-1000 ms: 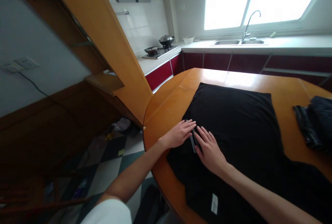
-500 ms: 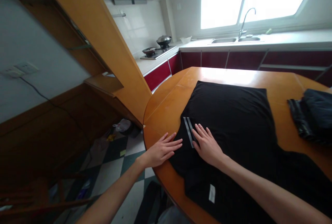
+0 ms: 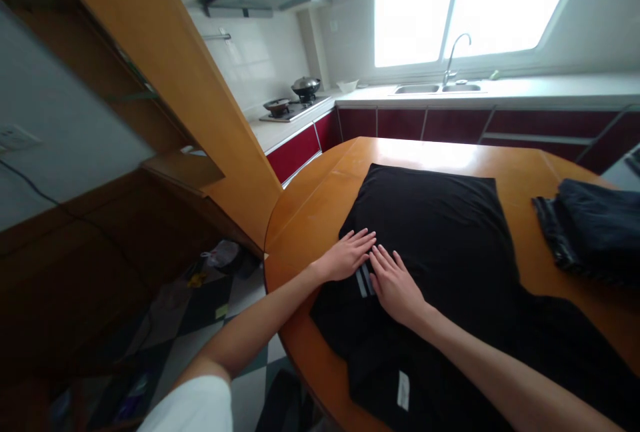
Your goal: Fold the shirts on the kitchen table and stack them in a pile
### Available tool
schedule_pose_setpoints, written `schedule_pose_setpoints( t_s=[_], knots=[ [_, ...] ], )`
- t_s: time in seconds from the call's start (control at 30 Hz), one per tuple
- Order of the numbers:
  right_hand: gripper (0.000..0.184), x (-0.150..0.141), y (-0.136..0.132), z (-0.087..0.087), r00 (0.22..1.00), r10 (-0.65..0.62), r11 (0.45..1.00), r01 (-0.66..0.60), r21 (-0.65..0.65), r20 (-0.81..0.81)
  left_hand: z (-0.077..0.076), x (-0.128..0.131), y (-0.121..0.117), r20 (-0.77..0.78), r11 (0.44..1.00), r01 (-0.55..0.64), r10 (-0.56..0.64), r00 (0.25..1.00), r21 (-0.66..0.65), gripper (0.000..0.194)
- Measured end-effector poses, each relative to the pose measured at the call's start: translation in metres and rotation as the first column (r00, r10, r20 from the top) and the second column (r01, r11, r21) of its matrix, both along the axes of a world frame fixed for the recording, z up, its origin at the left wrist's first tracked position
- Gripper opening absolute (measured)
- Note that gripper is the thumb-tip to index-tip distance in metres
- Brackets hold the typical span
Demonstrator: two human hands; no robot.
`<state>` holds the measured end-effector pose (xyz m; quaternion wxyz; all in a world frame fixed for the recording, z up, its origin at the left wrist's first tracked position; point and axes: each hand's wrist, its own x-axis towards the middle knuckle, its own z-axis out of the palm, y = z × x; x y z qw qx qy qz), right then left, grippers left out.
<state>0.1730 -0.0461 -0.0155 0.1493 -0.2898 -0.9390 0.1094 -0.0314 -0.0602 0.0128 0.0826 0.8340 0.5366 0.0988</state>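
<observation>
A black shirt (image 3: 440,232) lies spread over the wooden table (image 3: 310,219), with two pale stripes (image 3: 364,283) on its left-hand sleeve and a white label (image 3: 403,391) near the collar. My left hand (image 3: 345,256) rests flat on the sleeve, fingers stretched out and covering the upper part of the stripes. Just right of it, my right hand (image 3: 397,287) lies on the cloth beside the stripes with its fingers extended. The fingertips of both hands are close together. Neither hand grips the fabric.
Folded dark clothes (image 3: 600,229) are stacked at the table's right side. Behind the table run a counter with a sink (image 3: 440,89) and a stove (image 3: 295,109) with pans. A wooden partition (image 3: 200,85) stands at the left, above a checkered floor (image 3: 200,332).
My left hand has moved up and right, from the sleeve's edge onto the stripes beside my right hand. My right hand stays in about the same place on the shirt. The view has shifted slightly.
</observation>
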Motion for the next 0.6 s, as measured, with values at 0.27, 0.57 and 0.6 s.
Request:
schedule_pose_setpoints(
  t_s=[0.27,0.57,0.6],
  knots=[
    [0.054,-0.001,-0.001,0.002,1.0,-0.019,1.0,0.019,-0.018,-0.014,-0.017,-0.008,0.002,-0.09,0.986,-0.163,0.164,0.982,0.019,0.064],
    [0.056,0.0,-0.001,0.007,1.0,-0.013,0.999,0.012,-0.04,-0.02,-0.011,-0.048,0.033,-0.016,0.909,-0.41,0.41,0.912,-0.072,0.06],
    [0.056,0.0,-0.001,0.007,1.0,-0.014,0.999,0.013,-0.042,-0.022,-0.009,-0.047,0.038,-0.009,0.904,-0.424,0.424,0.906,-0.052,0.058]
  ],
)
